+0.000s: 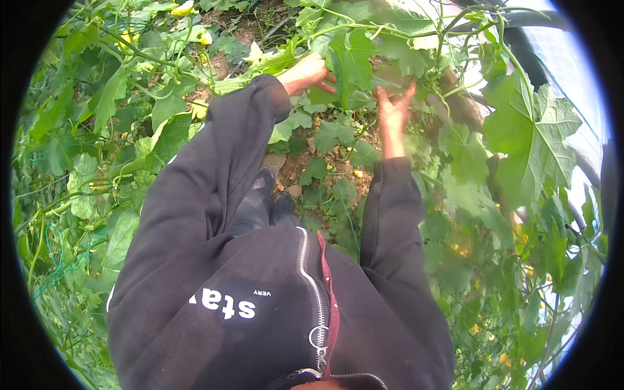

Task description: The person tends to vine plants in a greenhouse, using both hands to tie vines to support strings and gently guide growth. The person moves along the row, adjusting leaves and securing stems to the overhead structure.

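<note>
My left hand point(307, 75) reaches in among the vines at the upper middle, its fingers partly bent beside a large lobed green leaf point(353, 61). Whether it pinches a stem or leaf cannot be made out. To the right of that leaf, my right hand point(394, 109) is raised with thumb and fingers spread, its fingertips near the foliage and a little blurred. A green vine stem point(336, 30) runs across above both hands. Dark sleeves cover both arms up to the wrists.
Leafy vines with yellow flowers point(183, 8) crowd both sides. Thin green twine point(61, 265) hangs at the left. Low plants grow from brown soil point(292, 170) near my dark boots point(253, 200). Dark poles and pale sheeting point(565, 53) stand at the upper right, behind a broad leaf point(534, 126).
</note>
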`<state>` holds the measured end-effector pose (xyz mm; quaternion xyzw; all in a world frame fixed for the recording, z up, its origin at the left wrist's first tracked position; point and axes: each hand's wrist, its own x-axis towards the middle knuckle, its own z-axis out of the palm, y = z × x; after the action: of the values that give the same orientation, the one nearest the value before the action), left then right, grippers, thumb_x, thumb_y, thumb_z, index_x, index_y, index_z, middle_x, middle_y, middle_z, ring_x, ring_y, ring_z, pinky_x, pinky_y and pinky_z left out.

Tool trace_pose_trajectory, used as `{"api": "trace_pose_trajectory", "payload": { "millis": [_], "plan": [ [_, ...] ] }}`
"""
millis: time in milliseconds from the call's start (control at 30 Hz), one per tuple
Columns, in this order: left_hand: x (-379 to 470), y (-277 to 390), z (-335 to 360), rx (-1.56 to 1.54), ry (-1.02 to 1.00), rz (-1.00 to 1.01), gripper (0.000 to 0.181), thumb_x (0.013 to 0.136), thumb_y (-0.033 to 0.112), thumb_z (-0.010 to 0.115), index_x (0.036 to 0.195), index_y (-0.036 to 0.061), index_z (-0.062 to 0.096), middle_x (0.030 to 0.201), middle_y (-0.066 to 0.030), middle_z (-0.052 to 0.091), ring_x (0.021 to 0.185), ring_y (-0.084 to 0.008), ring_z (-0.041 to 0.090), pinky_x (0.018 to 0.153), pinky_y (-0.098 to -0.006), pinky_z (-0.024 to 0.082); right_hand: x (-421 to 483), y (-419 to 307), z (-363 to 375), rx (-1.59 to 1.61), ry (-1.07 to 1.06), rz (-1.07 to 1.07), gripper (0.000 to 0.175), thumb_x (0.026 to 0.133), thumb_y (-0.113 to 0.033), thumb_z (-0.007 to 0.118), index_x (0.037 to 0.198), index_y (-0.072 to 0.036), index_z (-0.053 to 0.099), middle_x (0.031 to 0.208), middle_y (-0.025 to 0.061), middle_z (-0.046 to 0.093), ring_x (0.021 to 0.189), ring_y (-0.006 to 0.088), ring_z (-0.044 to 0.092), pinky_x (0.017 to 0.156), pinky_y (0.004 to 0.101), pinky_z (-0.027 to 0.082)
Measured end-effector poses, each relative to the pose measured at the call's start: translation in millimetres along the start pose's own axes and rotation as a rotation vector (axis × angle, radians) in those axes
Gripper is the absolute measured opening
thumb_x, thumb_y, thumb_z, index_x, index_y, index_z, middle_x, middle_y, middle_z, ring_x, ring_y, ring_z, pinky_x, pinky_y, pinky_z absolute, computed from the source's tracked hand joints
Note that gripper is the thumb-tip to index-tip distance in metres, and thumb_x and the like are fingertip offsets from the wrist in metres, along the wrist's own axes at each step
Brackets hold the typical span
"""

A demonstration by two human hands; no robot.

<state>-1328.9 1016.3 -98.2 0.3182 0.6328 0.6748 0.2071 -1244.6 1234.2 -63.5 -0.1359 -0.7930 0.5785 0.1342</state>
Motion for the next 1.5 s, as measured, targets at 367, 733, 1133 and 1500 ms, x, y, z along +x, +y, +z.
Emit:
{"api": "trace_pose_trajectory", "payload": {
  "millis": [367, 733, 1133, 1500],
  "plan": [
    [45, 82, -120, -0.714, 0.325, -0.065, 0.048, 0.094, 0.029, 0.041, 0.127, -0.0054, 0.043, 0.129, -0.0164, 0.050, 0.109, -0.0296, 0.051, 0.093, -0.0399, 0.043, 10, 24, -72, -0.249, -0.120, 0.028, 0.029, 0.091, -0.013, 0.051, 0.118, -0.003, 0.050, 0.097, 0.0112, 0.062, 0.072, 0.0139, 0.058, 0.067, 0.0281, 0.046],
    [1, -37, 68, 0.274, 0.390, -0.689, 0.035, 0.085, 0.025, 0.055, 0.108, -0.0010, 0.058, 0.101, -0.0146, 0.063, 0.093, -0.0282, 0.060, 0.081, -0.0384, 0.047, -37, 29, -43, 0.125, -0.443, 0.348, 0.034, 0.092, -0.015, 0.046, 0.124, -0.007, 0.049, 0.096, 0.0063, 0.063, 0.070, 0.0121, 0.057, 0.063, 0.0271, 0.047],
    [-7, 29, 93, -0.460, -0.043, -0.521, 0.048, 0.091, 0.040, 0.051, 0.123, 0.0047, 0.051, 0.114, -0.0109, 0.060, 0.095, -0.0199, 0.060, 0.080, -0.0335, 0.048, -48, 34, -77, 0.540, -0.739, 0.383, 0.037, 0.090, -0.037, 0.052, 0.111, -0.007, 0.060, 0.097, 0.0025, 0.062, 0.083, 0.0131, 0.054, 0.091, 0.0306, 0.038],
    [45, 53, 133, -0.026, -0.569, -0.780, 0.059, 0.090, 0.053, 0.047, 0.113, -0.0010, 0.056, 0.105, -0.0148, 0.064, 0.081, -0.0199, 0.065, 0.065, -0.0267, 0.052, -81, 25, -135, 0.634, -0.503, 0.458, 0.047, 0.093, -0.042, 0.048, 0.107, 0.002, 0.057, 0.073, 0.0017, 0.056, 0.064, 0.0106, 0.049, 0.062, 0.0259, 0.041]
  ]
}}
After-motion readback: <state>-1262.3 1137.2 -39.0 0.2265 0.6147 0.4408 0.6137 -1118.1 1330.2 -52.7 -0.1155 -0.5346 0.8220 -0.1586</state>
